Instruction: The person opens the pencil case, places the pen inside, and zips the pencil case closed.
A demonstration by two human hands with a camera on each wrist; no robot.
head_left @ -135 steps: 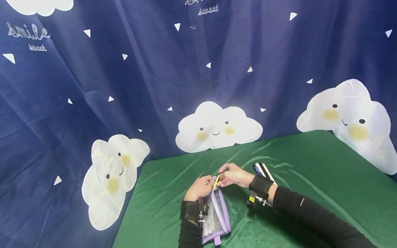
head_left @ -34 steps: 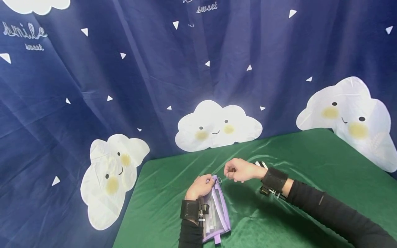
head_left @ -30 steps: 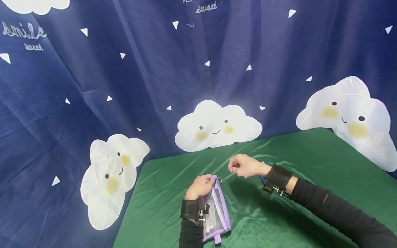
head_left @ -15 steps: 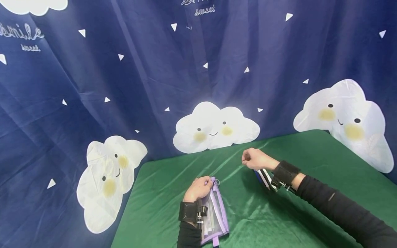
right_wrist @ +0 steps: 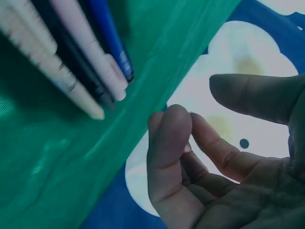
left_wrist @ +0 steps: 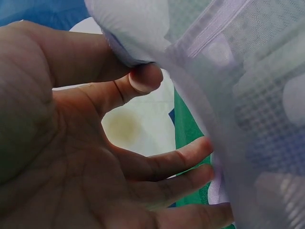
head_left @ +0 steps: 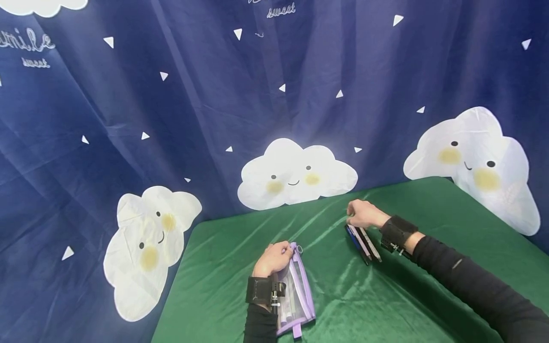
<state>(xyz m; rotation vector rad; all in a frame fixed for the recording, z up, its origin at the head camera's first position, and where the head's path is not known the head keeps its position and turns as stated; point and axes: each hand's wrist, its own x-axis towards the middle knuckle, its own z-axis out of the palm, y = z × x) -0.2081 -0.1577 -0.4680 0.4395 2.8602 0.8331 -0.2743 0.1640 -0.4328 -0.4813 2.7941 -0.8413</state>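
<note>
With thumb and index finger, my left hand (head_left: 272, 259) pinches the far end of a see-through mesh pencil case (head_left: 303, 286) with lilac trim; in the left wrist view, the pinched edge of the pencil case (left_wrist: 190, 90) shows close up. Pens are visible through its mesh. My right hand (head_left: 365, 214) is above the far ends of several pens (head_left: 362, 242) on the green cloth, holding nothing. In the right wrist view its thumb stands apart from the loosely bent fingers (right_wrist: 169, 143), and the pens (right_wrist: 90, 52), blue, pink, dark and whitish, lie side by side nearby.
A green cloth (head_left: 223, 267) with wrinkles covers the table. Behind it hangs a dark blue curtain (head_left: 214, 95) printed with white clouds and triangles. Each wrist wears a black strap with a small camera, such as the right strap (head_left: 398, 230).
Earlier my right hand held a yellow-and-black item at the pencil case's opening. It then moved away without it, right and back to the pens. My left hand keeps its pinch on the pencil case.
</note>
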